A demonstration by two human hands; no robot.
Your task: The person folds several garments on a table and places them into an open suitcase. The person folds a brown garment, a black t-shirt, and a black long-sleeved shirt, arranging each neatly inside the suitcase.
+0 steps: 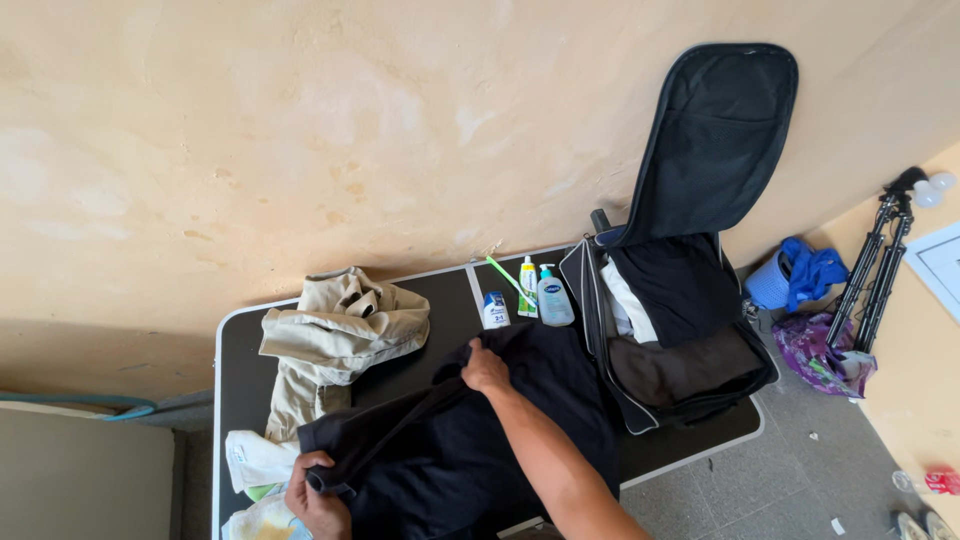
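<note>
Both hands grip the dark garment on the table: left hand bunching one end, right hand pinching a fold. It looks soft, limp and light, best held at edges.

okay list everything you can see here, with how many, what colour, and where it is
dark garment: 1, black, table front, gripped by both hands
beige garment: 1, table left
suitcase: 1, black, open, table right, clothes inside
toiletries: about 4, white and green, table back
pale cloths: a few, table's front left
table: 1, black
blue basket: 1, floor right
tripod: 1, black, right wall
left hand: on garment's corner
right hand: pinching garment's top
</note>
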